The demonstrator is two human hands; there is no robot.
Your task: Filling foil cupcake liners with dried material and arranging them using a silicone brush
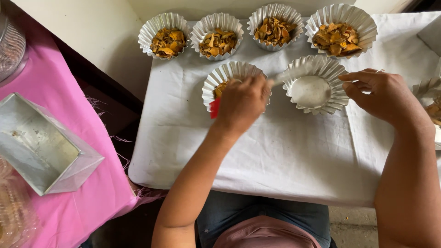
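My left hand (241, 103) is closed around a red-handled tool (214, 108) whose pale tip (275, 82) reaches the rim of an empty fluted foil cup (312, 92). That hand hovers over a second foil cup (229, 73) and hides most of it; a few orange-brown dried chips (220, 88) show inside. My right hand (383, 94) is at the empty cup's right rim, thumb and forefinger pinching the edge. Both cups stand on a white cloth (275, 151) spread over a small table.
Four foil cups of the same chips line the back: (166, 36), (217, 36), (274, 26), (341, 31). Another cup (429, 94) is cut off at the right edge. On the pink cloth (87, 202) at left lie a rectangular metal tin (43, 144) and a mesh strainer (10, 46).
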